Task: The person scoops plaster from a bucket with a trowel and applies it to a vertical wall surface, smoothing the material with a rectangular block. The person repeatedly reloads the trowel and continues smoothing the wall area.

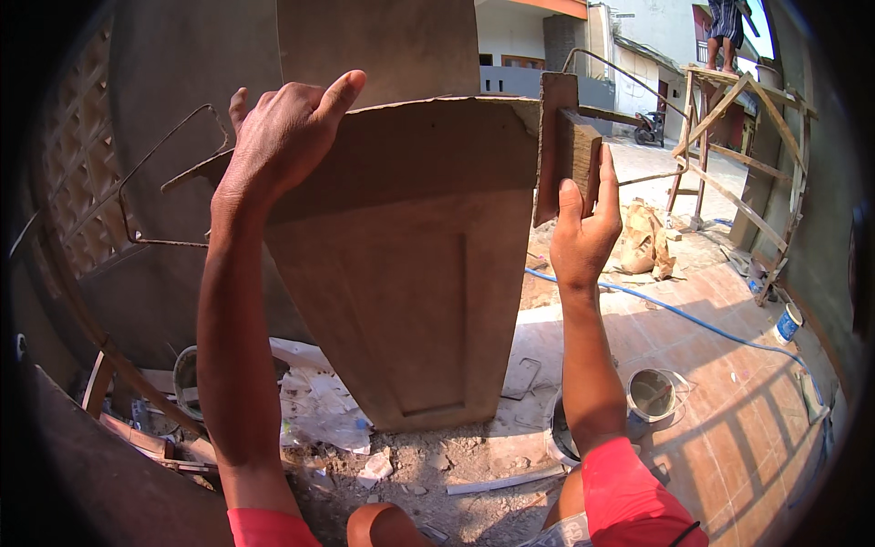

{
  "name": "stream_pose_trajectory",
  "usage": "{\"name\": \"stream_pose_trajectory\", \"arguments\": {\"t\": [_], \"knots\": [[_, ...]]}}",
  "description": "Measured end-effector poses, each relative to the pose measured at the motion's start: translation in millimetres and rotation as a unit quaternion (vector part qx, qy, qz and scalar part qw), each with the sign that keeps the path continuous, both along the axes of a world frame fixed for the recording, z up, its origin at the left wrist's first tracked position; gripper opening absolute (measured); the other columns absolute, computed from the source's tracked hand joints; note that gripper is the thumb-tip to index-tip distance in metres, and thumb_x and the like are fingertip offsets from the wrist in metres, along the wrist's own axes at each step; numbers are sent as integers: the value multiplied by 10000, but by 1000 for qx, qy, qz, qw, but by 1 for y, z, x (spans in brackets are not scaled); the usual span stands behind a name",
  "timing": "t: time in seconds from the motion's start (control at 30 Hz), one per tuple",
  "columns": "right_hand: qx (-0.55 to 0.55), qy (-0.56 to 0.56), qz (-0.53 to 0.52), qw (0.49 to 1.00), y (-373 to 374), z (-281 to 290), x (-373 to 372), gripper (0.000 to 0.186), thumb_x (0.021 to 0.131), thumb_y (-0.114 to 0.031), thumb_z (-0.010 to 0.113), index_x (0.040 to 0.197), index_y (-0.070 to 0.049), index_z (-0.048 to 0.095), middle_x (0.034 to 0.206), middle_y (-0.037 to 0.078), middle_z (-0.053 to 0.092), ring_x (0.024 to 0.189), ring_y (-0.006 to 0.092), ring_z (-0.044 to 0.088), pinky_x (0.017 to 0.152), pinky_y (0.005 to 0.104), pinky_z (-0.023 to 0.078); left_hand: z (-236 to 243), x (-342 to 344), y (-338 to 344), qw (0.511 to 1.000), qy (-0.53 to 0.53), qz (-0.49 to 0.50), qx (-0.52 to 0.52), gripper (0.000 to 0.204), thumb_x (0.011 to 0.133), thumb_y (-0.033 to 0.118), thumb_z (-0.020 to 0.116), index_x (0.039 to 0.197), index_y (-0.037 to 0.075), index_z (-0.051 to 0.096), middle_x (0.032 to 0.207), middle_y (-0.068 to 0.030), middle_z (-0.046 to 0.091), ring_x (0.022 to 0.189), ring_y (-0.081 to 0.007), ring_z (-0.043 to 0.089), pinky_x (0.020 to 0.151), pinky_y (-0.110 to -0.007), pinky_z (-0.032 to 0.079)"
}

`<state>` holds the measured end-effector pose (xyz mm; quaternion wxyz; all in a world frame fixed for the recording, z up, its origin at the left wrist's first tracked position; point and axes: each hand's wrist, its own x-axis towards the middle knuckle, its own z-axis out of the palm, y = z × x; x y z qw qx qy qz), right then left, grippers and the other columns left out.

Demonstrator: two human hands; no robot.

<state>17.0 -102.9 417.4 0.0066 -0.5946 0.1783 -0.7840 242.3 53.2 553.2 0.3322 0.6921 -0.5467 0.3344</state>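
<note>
Keeping the board [554, 96] straight seemed wise: the right hand [583, 235] pinched its handle [581, 150] beside the pillar [392, 301], upper right; the left hand [290, 126], upper left, hid its fingers, so its grip couldn't be told.

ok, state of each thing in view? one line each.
pillar: upright
wooden block: upright
left hand: at pillar's upper left, thumb raised
right hand: at wooden block, grip unclear
blue hose: uncoiled
paper sack: crumpled
pale bucket: open
scaffold: standing, person on top
motorbike: parked
</note>
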Motion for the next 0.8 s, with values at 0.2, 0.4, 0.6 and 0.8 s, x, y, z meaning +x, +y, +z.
{"name": "stream_pose_trajectory", "arguments": {"t": [0.2, 0.4, 0.6, 0.8], "knots": [[-36, 34, -16, 999, 31, -8, 56, 589, 846, 13, 588, 1404, 28, 398, 1182, 206, 561, 1064, 365, 537, 932, 427, 447, 13, 2, 15, 996, 64, 45, 47, 744, 952, 655, 308, 1051, 22, 685, 920, -106, 671, 966, -225, 590, 1050, -447, 314], [-33, 160, 263, 951, 72, -21, 84, 563, 881, -17, 602, 1407, 21, 405, 1237, 186, 562, 1128, 308, 547, 975, 385, 432, -7, -20, 54, 942, 65, -174, -278, 670, 964, 579, 377, 1261, 13, 575, 1095, -145, 662, 1082, -228, 583, 1031, -403, 355], [157, -118, 734, 650, 69, -39, 19, 574, 904, -66, 583, 1429, 3, 359, 1296, 138, 555, 1113, 219, 606, 918, 353, 525, -81, -49, 151, 801, -53, -444, -399, 525, 1018, 303, 300, 1303, -103, 473, 1110, -226, 630, 1125, -344, 543, 1105, -528, 262], [82, -128, 481, 863, 11, -37, -22, 480, 877, -92, 655, 1291, 30, 445, 1167, 131, 578, 996, 176, 608, 776, 271, 548, -141, -51, 150, 694, 87, -518, -492, 461, 1002, 243, 336, 1272, -80, 522, 1027, -168, 601, 1129, -335, 483, 1121, -526, 233]]}}
